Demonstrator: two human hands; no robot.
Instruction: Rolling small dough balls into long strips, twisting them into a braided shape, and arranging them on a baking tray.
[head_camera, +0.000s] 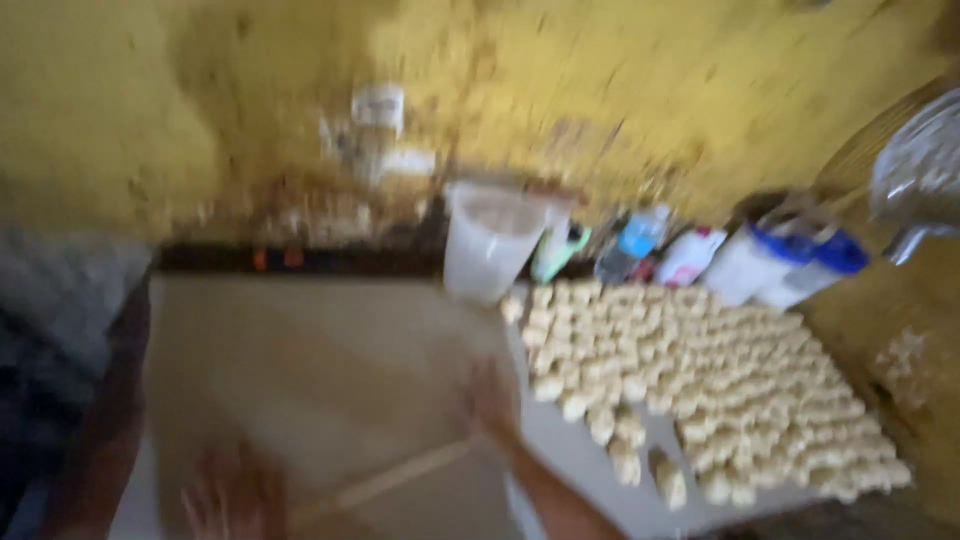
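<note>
Head view, blurred by motion throughout, so edges and fine detail are hard to make out. Nearest the camera, the left hand (232, 492) lies low in the picture with its fingers spread flat on a pale sheet of dough (320, 380); its wrist is cut off by the bottom edge. A thin wooden stick (385, 482) lies slantwise on the dough between the two hands; whether either hand grips it cannot be told. The right hand (492, 398) rests at the right edge of the dough, its forearm running off the lower edge; the blur hides how far its fingers are open, and it appears to touch the dough rather than hold anything. Just beside it, to the right, a light board (580, 455) carries many small pale dough pieces (700, 385) packed in close rows, a few standing apart at the near edge. At the far left a dark shape, partly cut off, cannot be identified. Farther back, a translucent white plastic jug (490, 245) stands near the dough's far right corner. Behind the board stands a row of bottles and containers (700, 255), some with blue lids, their forms smeared. Farthest away rises a stained yellow wall (600, 90), and a shiny metal utensil (920, 175) is cut off at the right edge.
</note>
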